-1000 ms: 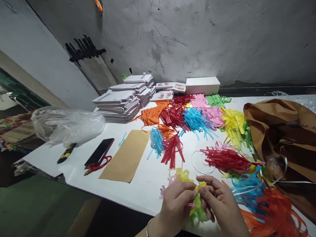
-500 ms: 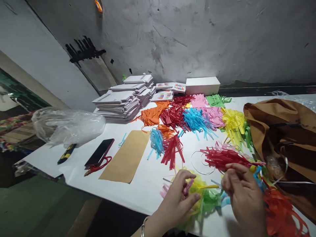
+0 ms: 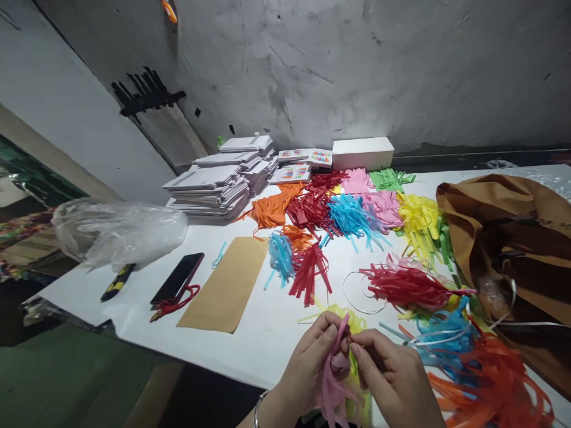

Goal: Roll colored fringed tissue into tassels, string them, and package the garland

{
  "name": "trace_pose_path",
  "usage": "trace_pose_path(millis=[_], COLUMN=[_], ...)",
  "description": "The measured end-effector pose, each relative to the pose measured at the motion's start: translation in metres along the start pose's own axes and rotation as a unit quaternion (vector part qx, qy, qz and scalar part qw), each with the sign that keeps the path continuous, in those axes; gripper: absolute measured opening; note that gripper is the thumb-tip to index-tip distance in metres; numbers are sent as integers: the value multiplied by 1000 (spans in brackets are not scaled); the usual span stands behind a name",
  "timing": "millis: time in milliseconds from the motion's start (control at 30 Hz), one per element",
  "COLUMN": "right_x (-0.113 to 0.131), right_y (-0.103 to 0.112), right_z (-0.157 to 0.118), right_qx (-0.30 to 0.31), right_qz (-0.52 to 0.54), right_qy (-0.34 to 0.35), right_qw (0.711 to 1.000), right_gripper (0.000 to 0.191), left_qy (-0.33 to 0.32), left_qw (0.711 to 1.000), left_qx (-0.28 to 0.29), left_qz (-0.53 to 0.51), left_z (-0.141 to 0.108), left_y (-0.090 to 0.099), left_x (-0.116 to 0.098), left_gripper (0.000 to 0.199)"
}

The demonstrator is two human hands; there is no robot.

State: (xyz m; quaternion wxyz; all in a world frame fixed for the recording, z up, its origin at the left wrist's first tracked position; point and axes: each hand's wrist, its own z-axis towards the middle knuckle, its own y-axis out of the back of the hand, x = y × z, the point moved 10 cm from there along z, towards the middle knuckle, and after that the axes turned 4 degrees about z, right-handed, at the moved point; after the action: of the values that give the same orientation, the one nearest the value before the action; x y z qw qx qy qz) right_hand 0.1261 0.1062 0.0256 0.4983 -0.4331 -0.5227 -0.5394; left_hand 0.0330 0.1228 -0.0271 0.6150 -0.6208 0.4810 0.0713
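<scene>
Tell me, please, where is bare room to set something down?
Bare table shows between the brown sheet and the left hand; a smaller patch, between phone and yellow-black tool. The right side is crowded with colored strips and brown fabric.

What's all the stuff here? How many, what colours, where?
Wall: one, grey, back
Hanging thing: one, orange, on wall
Floor: one, green, lower left
Table: one, white, middle
Paper stacks: several, white, back left
Picture packets: at least three, white and colourful, beside stacks
Box: one, white, back
Plastic: some, clear, left
Handle: one, black and yellow, by plastic
Phone: one, black, red cord, left
Flat paper: one, tan, beside phone
Fringed bundles: many, mixed colours, middle and right
Cloth: one, brown, right
Pink strips: several, pink, left hand
Bracelet: one, silver, left wrist
Left hand: one, bare, holding pink strips
Right hand: one, bare, beside left
</scene>
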Motion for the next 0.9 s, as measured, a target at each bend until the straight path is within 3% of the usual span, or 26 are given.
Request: trace_pose_path(millis=[367,500,700,767,900], right_x=[-8,-11,-33,-33,-34], right_y=[-1,-3,-4,-3,-6], right_z=[-1,2,1,1,0], right_qx=[4,51,89,85,87], right_qz=[9,-18,33,14,20], right_qy=[-67,-60,-117,-103,-105], right_qw=[998,997,989,991,990], right_gripper=[38,36,36,36,39], left_qy=[-17,-60,-89,-79,-23], left_qw=[999,991,963,966,992], left_qx=[-13,-32,-55,-62,-64], left_qz=[28,116,249,238,109], left_z=[-1,-2,-5,-4,-2], left_y=[6,12,16,17,20], left_x=[1,-6,-25,-26,-10], left_gripper=[32,35,34,35,37])
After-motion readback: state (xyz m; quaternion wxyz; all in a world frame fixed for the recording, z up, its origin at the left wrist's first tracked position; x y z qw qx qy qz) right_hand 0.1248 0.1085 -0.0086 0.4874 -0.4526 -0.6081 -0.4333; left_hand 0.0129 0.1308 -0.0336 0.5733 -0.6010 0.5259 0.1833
